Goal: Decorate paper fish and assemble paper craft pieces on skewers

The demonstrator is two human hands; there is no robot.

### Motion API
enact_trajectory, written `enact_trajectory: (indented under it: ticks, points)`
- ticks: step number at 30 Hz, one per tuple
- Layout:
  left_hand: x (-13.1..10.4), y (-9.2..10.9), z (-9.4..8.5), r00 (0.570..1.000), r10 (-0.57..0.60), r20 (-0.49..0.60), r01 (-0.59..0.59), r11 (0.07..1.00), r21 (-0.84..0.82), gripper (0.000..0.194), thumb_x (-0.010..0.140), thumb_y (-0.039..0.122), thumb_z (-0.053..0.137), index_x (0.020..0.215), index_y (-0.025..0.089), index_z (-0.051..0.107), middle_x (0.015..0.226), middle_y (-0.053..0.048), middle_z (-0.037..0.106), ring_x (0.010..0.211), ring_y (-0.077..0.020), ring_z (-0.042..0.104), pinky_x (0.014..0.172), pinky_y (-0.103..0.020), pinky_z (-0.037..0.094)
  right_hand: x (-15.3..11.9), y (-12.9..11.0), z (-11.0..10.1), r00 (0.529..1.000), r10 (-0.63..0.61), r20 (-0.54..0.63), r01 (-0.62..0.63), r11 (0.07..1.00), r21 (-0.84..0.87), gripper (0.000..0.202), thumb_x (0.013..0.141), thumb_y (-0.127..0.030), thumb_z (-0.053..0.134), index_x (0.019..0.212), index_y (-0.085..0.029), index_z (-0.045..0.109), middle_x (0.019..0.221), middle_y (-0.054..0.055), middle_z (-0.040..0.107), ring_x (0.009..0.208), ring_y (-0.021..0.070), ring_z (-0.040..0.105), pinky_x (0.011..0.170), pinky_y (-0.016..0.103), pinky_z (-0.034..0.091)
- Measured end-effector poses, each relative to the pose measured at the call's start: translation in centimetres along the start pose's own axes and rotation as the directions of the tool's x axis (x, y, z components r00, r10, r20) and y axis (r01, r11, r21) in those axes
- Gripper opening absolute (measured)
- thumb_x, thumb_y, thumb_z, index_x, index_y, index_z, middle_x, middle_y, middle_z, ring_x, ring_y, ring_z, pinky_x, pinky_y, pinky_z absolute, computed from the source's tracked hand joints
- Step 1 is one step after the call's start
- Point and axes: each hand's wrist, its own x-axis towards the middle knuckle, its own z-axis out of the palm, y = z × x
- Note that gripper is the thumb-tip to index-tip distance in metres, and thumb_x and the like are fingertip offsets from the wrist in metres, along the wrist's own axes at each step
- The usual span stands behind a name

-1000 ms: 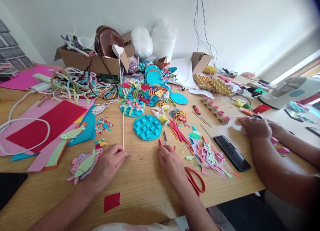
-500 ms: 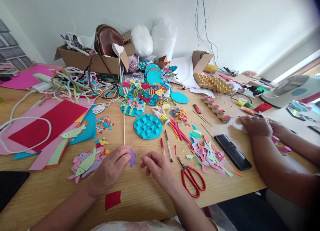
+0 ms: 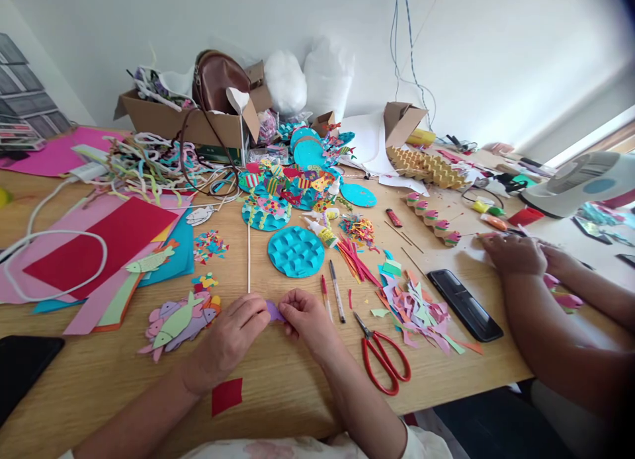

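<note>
Between my two hands is a small purple paper fish (image 3: 275, 311), partly covered by fingers. My left hand (image 3: 233, 333) pinches one end of it, and my right hand (image 3: 305, 320) has its fingertips closed on the other end. A pale stick (image 3: 249, 257) rises just beyond my left fingers; whether they touch it I cannot tell. Beyond the hands lies a round turquoise disc (image 3: 296, 252) with curled paper scales. Left of my left hand is a pile of paper fish (image 3: 181, 323). A red paper piece (image 3: 227, 397) lies near my left forearm.
Red-handled scissors (image 3: 384, 360), two pens (image 3: 336, 290), paper scraps (image 3: 417, 307) and a phone (image 3: 465, 305) lie to the right. Another person's hands (image 3: 516, 254) work at the far right. Coloured sheets (image 3: 99, 247) and a white cable (image 3: 102, 260) are at left.
My right hand has moved left and closed on the fish's free end, which stuck out from my left hand before. The view has shifted slightly.
</note>
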Motion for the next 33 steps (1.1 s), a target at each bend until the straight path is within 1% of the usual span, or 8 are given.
enact_trajectory:
  ticks: [5,8,12,17,20,25,29,33]
  points:
    - [-0.4,-0.1,0.6,0.995,-0.075,0.063,0.078,0.995,-0.054,0.025,0.092,0.010,0.034,0.092,0.015,0.059,0.095,-0.007,0.060,0.093,-0.0151,0.055,0.083,-0.027,0.050,0.7,0.4,-0.9,0.979,-0.183,-0.091,0.144,0.933,-0.329,0.007,0.074,-0.018,0.050,0.067,-0.019,0.051,0.049,-0.006,0.051,0.045,0.0089,0.047,0.044,0.019,0.032]
    - [-0.6,-0.5,0.8,0.991,-0.118,0.071,0.123,0.990,-0.068,0.027,0.090,0.007,0.034,0.093,0.016,0.060,0.096,-0.006,0.061,0.093,-0.0150,0.056,0.082,-0.027,0.051,0.7,0.3,-1.4,0.951,-0.299,-0.081,0.188,0.764,-0.617,0.009,0.075,-0.013,0.052,0.069,-0.018,0.057,0.065,0.000,0.062,0.062,0.0122,0.056,0.056,0.021,0.035]
    - [-0.8,-1.2,0.9,0.994,-0.096,0.061,0.100,0.992,-0.072,0.032,0.088,0.005,0.033,0.096,0.016,0.062,0.096,-0.007,0.063,0.094,-0.0154,0.057,0.083,-0.028,0.051,0.7,-0.2,-1.5,0.961,-0.275,-0.028,0.138,0.563,-0.815,0.011,0.081,-0.013,0.052,0.077,-0.017,0.061,0.077,0.004,0.068,0.072,0.0154,0.060,0.062,0.023,0.035]
    - [-0.8,-1.0,1.4,0.966,-0.075,0.248,0.091,0.994,-0.056,0.032,0.090,0.008,0.035,0.100,0.017,0.063,0.100,-0.006,0.065,0.097,-0.0167,0.057,0.084,-0.031,0.052,0.7,-0.5,-1.3,0.966,-0.257,0.002,0.127,0.471,-0.873,0.013,0.085,-0.015,0.050,0.080,-0.018,0.062,0.083,0.005,0.067,0.076,0.0151,0.060,0.061,0.022,0.034]
    - [-0.8,-0.5,1.6,0.943,-0.092,0.319,0.101,0.995,-0.011,0.026,0.089,0.009,0.041,0.099,0.016,0.064,0.099,-0.005,0.066,0.095,-0.0178,0.057,0.083,-0.033,0.052,0.4,-0.7,-1.3,0.940,-0.342,0.000,0.164,0.451,-0.877,0.013,0.085,-0.014,0.051,0.082,-0.018,0.063,0.089,0.005,0.065,0.076,0.0143,0.058,0.063,0.022,0.036]
    - [-0.9,-0.3,1.8,0.949,-0.110,0.294,0.113,0.994,0.005,0.025,0.086,0.006,0.046,0.100,0.017,0.063,0.099,-0.005,0.066,0.096,-0.0181,0.057,0.083,-0.034,0.052,-1.0,-1.0,-0.9,0.881,-0.470,0.060,0.272,0.397,-0.876,0.020,0.087,-0.014,0.048,0.078,-0.018,0.065,0.086,0.005,0.062,0.079,0.0151,0.058,0.067,0.023,0.039]
    - [-1.0,-0.3,1.8,0.941,-0.119,0.317,0.125,0.992,0.001,0.025,0.087,0.008,0.044,0.102,0.017,0.063,0.101,-0.005,0.065,0.097,-0.0173,0.057,0.084,-0.033,0.052,-1.5,-0.5,-0.6,0.913,-0.380,0.145,0.290,0.358,-0.887,0.023,0.088,-0.014,0.046,0.078,-0.019,0.067,0.084,0.005,0.063,0.078,0.0149,0.059,0.067,0.023,0.041]
    - [-0.9,-0.3,1.7,0.939,-0.133,0.318,0.140,0.990,0.000,0.025,0.090,0.012,0.043,0.103,0.018,0.063,0.102,-0.005,0.064,0.098,-0.0173,0.056,0.084,-0.034,0.051,-1.5,-0.1,-0.7,0.936,-0.330,0.123,0.246,0.361,-0.900,0.023,0.088,-0.012,0.046,0.081,-0.018,0.067,0.086,0.006,0.063,0.080,0.0150,0.059,0.069,0.022,0.042]
